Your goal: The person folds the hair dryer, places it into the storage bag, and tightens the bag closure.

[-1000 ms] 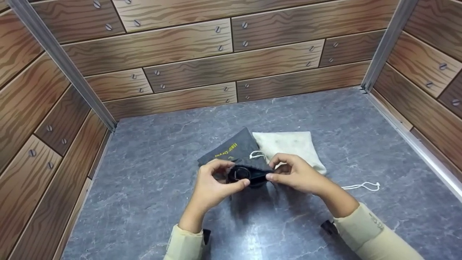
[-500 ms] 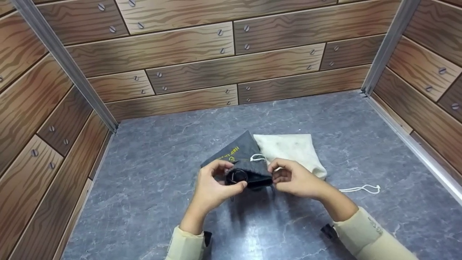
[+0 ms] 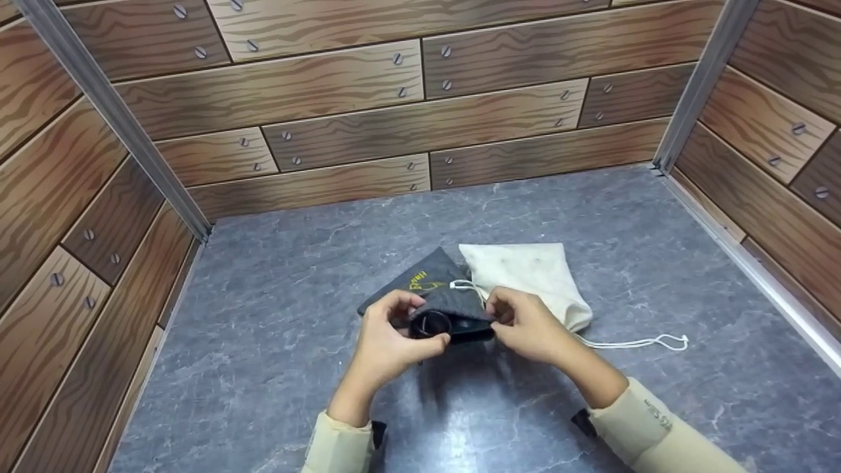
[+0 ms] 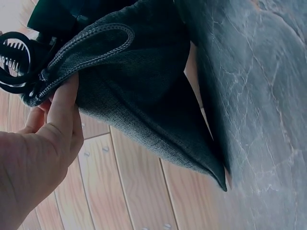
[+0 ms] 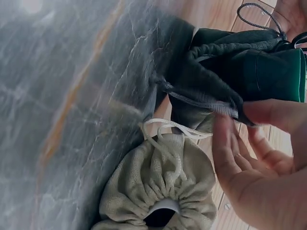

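Observation:
A dark grey drawstring bag [image 3: 453, 303] with yellow lettering lies with its mouth toward me. My left hand [image 3: 391, 332] grips the left side of that mouth, thumb in front and fingers behind. Inside it show a dark, smooth cylinder [image 5: 276, 72], seemingly part of a hair dryer, and a looped black cord [image 4: 21, 62]. With thumb and fingertips, my right hand [image 3: 529, 325] pinches the right edge of the mouth near the drawstring [image 5: 201, 101]. The lower part of the contents is hidden by the cloth.
Just right of the dark bag lies a cream drawstring bag [image 3: 529, 272], its white cord [image 3: 663, 340] trailing right on the grey marbled table [image 3: 282, 263]. Wood-patterned walls [image 3: 341, 141] stand at the back and both sides.
My right hand has briefly let its thumb off the rim and pinches it again, its forearm a little further left. The left hand keeps its hold on the bag.

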Tool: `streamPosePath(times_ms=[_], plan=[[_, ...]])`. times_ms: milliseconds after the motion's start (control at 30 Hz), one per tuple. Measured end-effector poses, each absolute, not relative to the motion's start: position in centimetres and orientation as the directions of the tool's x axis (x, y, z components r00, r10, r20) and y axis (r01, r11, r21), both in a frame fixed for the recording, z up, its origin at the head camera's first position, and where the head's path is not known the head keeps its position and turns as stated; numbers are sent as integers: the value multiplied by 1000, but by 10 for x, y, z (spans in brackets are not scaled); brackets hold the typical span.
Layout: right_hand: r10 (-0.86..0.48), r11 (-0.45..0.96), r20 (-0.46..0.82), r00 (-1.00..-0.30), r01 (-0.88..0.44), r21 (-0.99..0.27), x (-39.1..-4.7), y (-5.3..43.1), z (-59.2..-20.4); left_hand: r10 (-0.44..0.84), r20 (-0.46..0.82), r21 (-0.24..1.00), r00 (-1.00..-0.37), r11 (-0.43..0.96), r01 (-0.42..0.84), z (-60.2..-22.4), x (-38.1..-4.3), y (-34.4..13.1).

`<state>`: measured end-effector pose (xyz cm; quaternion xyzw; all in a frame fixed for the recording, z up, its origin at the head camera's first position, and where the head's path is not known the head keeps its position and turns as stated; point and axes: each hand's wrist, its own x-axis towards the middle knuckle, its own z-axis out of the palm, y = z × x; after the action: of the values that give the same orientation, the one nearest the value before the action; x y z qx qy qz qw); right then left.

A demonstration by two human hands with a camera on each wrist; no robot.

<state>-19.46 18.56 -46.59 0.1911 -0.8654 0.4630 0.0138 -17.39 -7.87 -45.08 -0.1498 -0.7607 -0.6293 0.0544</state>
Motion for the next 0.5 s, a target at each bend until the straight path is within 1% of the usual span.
streamPosePath(times_ms=[100,167,367,500], plan=[[-293,475,201,-935,-324,-818,-194,187,-463,153,271,945,-950,145,292,-450,-174,-79],[-275,432,191,-942,-298,-851,-194,188,-461,144,275,946,-951,138,295,-450,-174,-80],[-215,250,208,-954,-259,-933,-191,187,-449,109,299,930,-948,190,315,-451,-177,-79],[-227,108,230,-946,-259,-960,-186,185,-440,80,306,923,-949,220,317,-452,-178,-79]])
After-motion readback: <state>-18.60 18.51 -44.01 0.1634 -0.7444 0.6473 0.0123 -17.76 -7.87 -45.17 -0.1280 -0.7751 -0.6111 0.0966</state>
